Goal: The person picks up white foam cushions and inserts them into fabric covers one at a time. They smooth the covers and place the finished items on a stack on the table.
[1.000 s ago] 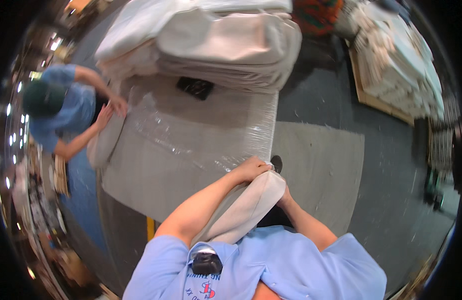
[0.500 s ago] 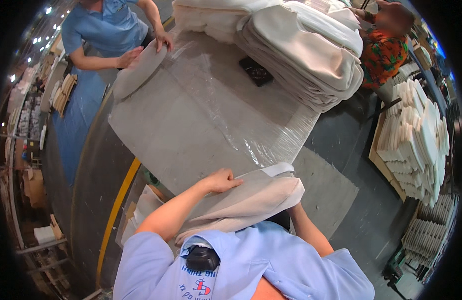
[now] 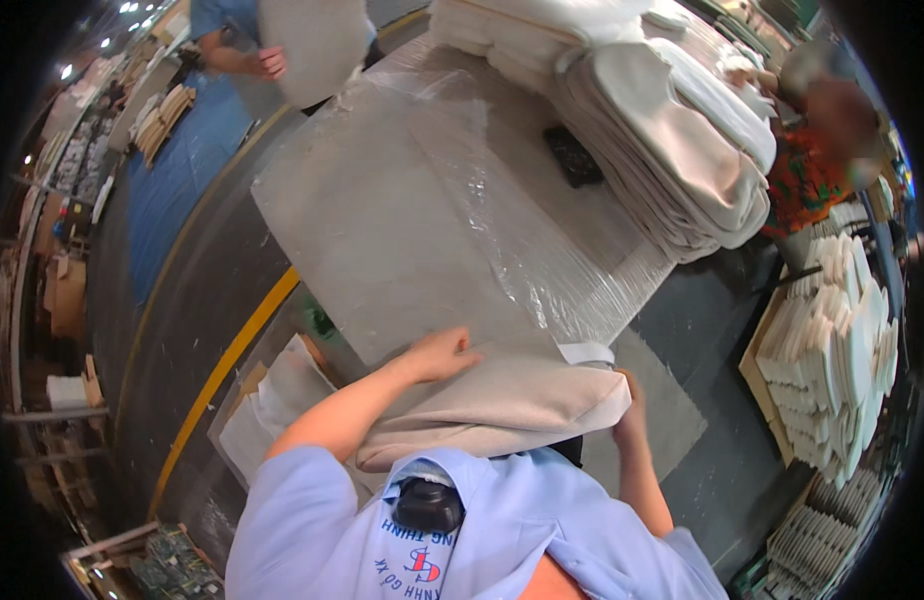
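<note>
A beige-grey fabric cushion cover (image 3: 502, 395) lies bunched across the front of me, its near side folded and its right end bulging to a blunt corner. A white strip (image 3: 587, 353) shows at its far right edge. My left hand (image 3: 440, 355) has its fingers curled at the cover's far edge, beside the wrapped table. Around the right end my right hand (image 3: 630, 402) holds the cover, with part of its fingers hidden behind the fabric. The table (image 3: 372, 230) is grey and partly covered by clear plastic film (image 3: 542, 270).
A tall stack of beige covers (image 3: 672, 150) and a dark flat object (image 3: 572, 155) rest on the table's far right. Across the table, a person holds a grey rounded panel (image 3: 317, 50). Pale panels (image 3: 822, 350) are stacked at right; another person stands beyond them.
My view has shifted, so the table sits farther right. The person across has raised the grey panel upright off the table's corner. Both my hands stay at the cover, which lies a little flatter.
</note>
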Demonstrator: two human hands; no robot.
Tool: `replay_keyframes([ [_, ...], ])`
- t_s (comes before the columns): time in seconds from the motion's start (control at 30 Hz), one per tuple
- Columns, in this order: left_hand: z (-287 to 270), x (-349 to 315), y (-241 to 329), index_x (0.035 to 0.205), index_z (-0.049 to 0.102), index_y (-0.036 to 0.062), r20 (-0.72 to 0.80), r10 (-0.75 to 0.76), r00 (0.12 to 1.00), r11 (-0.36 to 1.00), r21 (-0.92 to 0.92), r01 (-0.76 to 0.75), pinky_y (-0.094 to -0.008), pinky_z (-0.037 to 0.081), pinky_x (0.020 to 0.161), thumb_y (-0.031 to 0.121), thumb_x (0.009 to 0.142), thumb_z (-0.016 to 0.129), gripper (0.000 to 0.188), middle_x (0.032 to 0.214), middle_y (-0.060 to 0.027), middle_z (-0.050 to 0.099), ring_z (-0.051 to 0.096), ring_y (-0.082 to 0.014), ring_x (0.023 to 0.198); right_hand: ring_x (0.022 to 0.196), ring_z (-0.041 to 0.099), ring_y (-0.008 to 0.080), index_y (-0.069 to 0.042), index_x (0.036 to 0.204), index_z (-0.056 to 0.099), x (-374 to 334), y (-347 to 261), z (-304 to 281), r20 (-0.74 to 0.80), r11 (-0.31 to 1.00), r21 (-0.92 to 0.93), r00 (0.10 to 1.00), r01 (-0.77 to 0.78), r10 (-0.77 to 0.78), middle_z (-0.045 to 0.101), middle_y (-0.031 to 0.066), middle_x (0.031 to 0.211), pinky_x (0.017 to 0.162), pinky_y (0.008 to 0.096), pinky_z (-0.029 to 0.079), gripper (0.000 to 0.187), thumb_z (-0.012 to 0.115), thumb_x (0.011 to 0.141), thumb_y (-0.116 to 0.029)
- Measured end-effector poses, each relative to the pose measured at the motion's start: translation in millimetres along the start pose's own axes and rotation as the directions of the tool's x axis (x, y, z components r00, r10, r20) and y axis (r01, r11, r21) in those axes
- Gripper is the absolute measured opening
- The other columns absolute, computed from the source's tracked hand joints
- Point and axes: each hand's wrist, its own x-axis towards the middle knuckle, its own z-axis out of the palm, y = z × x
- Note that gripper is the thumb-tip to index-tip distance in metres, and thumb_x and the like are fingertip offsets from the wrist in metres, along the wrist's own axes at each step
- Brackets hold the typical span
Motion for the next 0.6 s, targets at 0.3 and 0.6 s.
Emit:
replay_keyframes([
  [0.3, 6, -67, -98, 0.087, 0.071, 0.0031, -0.024, -0.161, 0.987, 0.932, -0.333, 0.144, -0.0339, 0.047, 0.070, 0.038, 0.101, 0.071, 0.037, 0.071, -0.0002, 0.060, 0.053, -0.0120, 0.073, 0.133, 0.055, 0.0391, -0.013, 0.150, 0.055, -132, -188, 187, 0.904, -0.182, -0.425, 0.425, 0.886, -0.041, 0.062, 0.0182, 0.136, 0.117, 0.0506, 0.041, 0.088, 0.092, 0.071, -0.022],
  [0.6, 2, -155, -157, 0.110, 0.070, 0.0088, -0.320, -0.565, 0.760, 0.419, -0.905, -0.069, -0.0332, 0.054, 0.065, 0.030, 0.104, 0.066, 0.022, 0.088, -0.0030, 0.069, 0.065, -0.0149, 0.073, 0.113, 0.071, 0.0375, -0.012, 0.156, 0.046, -99, -143, 250, 0.886, -0.141, -0.448, 0.459, 0.883, 0.064, 0.074, 0.0180, 0.117, 0.098, 0.0475, 0.055, 0.090, 0.087, 0.076, -0.014],
])
